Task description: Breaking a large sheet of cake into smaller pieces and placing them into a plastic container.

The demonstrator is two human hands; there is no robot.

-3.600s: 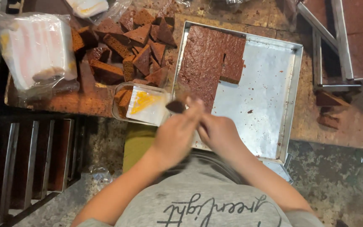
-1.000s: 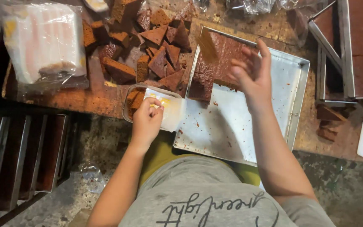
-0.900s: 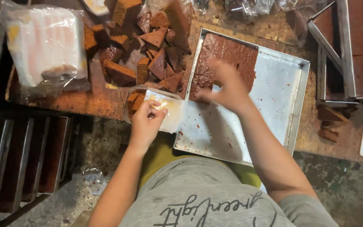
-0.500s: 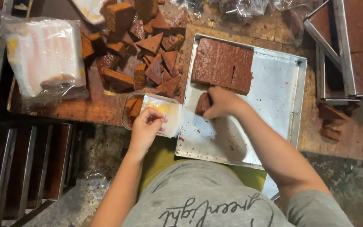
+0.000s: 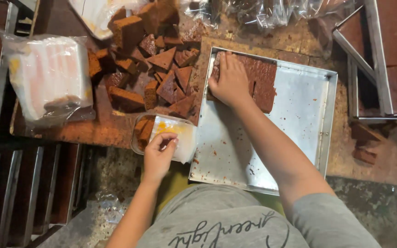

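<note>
My right hand [image 5: 229, 81] lies flat, fingers together, on the slab of dark brown cake [image 5: 258, 80] that sits in the far left corner of the shallow square metal tray [image 5: 299, 138]. The palm presses down on the slab's near left part, which looks like a way to steady it or to part a piece along a cut; nothing is pinched between the fingers. The rest of the tray is bare metal with brown crumbs scattered on it.

My left hand [image 5: 159, 156] reaches to the small clear plastic box [image 5: 164, 138] just left of the tray's near corner, fingertips curled onto its thin white and yellow wrapper. I cannot tell whether they truly grip it. A couple of brown cake pieces already stand at the box's left end, so the box stays close to the tray.

Beyond the box, on the stained wooden board [image 5: 93, 131], lies a loose heap of cut brown cake wedges and blocks [image 5: 161, 78], within easy reach of both hands. At the board's left end sits a clear plastic bag holding a stack of white wrappers [image 5: 47, 78], tinged pink and yellow. Crumpled clear plastic bags [image 5: 272, 9] lie along the far edge, and more metal trays with brown slabs [image 5: 391, 50] stand to the right.
</note>
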